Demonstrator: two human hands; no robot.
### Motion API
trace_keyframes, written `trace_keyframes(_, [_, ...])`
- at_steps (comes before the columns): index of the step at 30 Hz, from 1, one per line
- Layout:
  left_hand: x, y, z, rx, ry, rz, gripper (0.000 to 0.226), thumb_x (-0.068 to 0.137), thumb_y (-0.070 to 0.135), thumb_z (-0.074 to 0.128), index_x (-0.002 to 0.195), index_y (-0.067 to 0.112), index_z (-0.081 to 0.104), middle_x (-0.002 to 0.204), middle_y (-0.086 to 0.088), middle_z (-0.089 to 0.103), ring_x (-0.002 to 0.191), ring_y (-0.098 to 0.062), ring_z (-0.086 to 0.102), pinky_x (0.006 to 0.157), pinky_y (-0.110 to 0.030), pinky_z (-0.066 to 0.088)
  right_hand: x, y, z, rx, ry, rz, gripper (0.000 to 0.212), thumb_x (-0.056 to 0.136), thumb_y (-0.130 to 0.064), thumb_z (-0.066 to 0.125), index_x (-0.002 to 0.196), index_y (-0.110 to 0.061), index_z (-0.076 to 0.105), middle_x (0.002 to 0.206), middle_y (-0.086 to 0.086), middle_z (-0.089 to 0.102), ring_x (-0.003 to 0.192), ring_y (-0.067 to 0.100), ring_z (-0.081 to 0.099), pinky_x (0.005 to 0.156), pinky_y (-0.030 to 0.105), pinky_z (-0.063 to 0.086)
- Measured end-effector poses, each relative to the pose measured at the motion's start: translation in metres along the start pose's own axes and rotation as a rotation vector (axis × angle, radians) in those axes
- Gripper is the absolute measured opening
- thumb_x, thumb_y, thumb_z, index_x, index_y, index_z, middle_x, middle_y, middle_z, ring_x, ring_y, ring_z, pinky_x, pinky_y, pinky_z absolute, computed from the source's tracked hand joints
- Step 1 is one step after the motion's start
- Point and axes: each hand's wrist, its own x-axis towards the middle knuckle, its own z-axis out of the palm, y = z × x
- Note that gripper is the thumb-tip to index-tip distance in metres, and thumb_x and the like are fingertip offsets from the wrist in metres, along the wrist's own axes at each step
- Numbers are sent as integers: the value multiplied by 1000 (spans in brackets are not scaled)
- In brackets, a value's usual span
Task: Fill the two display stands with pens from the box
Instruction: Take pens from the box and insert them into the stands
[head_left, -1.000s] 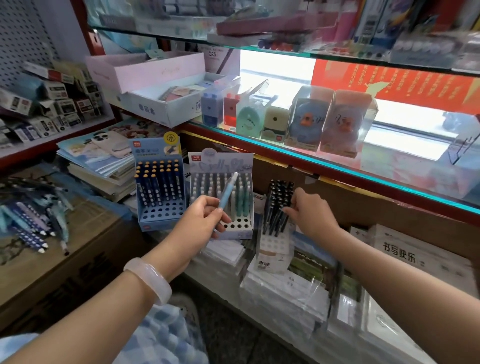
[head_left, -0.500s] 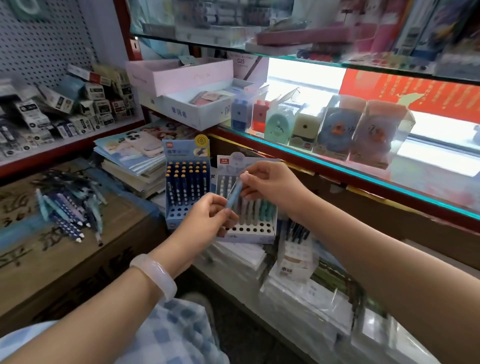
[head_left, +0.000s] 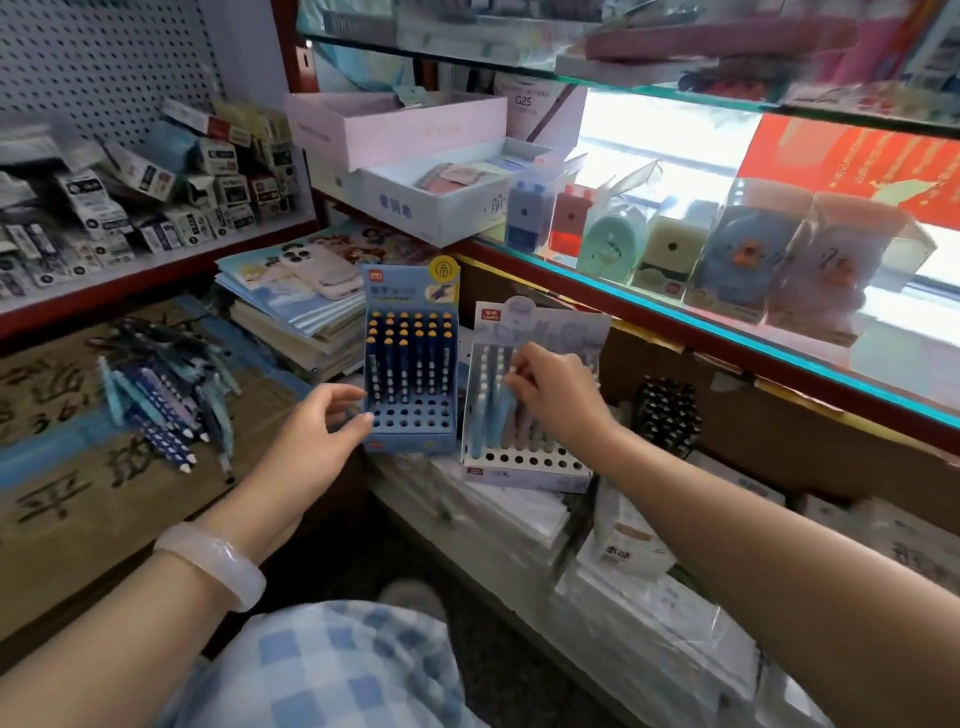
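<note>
Trouble — my right hand (head_left: 558, 397) pinches a pale pen (head_left: 480, 415) over the white stand (head_left: 524, 460), left hand (head_left: 317, 431) slack and empty — it may miss its hole.

blue stand (head_left: 410, 436): upright, 12 o'clock from centre; back rows full of navy pens with yellow caps, front two rows of holes bare.
white stand (head_left: 524, 470): touching blue stand's right side, tilted back; pale blue and grey pens in back rows, front row bare.
light blue pen (head_left: 480, 415): upright, at left end of white stand.
loose pens (head_left: 161, 395): heap on cardboard box (head_left: 67, 467), 9 o'clock; navy dotted and light blue, tips toward 5 o'clock.
</note>
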Motion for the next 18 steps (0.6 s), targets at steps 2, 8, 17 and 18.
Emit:
trace_keyframes(2, [1, -7, -6, 3, -1, -5, 20, 92, 10, 54, 111, 15, 51, 116, -1, 50, 121, -20, 45, 97, -28, 34, 2, 2, 9, -25, -25, 12, 10, 97, -19, 49, 97, -12, 56, 89, 5, 65, 81, 21, 61, 77, 39, 51])
trace_keyframes(8, [3, -17, -13, -14, -10, -38, 20, 92, 8, 54, 109, 16, 50, 116, -1, 51, 120, -21, 47, 97, -29, 36, 3, 8, 27, -120, -133, 47, 14, 98, -21, 47, 99, -10, 55, 92, 9, 65, 79, 24, 62, 77, 40, 52])
trace_keyframes(17, [1, -18, -16, -51, -40, -66, 20, 92, 11, 53, 110, 19, 52, 120, -3, 53, 121, -20, 46, 102, -32, 36, 3, 4, 41, -179, -147, 127, 17, 99, -20, 44, 104, -5, 51, 94, 14, 65, 83, 29, 60, 76, 44, 52])
trace_keyframes(18, [0, -17, -18, -58, -37, -62, 19, 92, 11, 53, 110, 18, 52, 119, -3, 53, 121, -20, 47, 102, -33, 36, 3, 3, 39, -198, -165, 131, 17, 98, -20, 45, 106, -6, 50, 96, 14, 65, 84, 30, 61, 76, 44, 52])
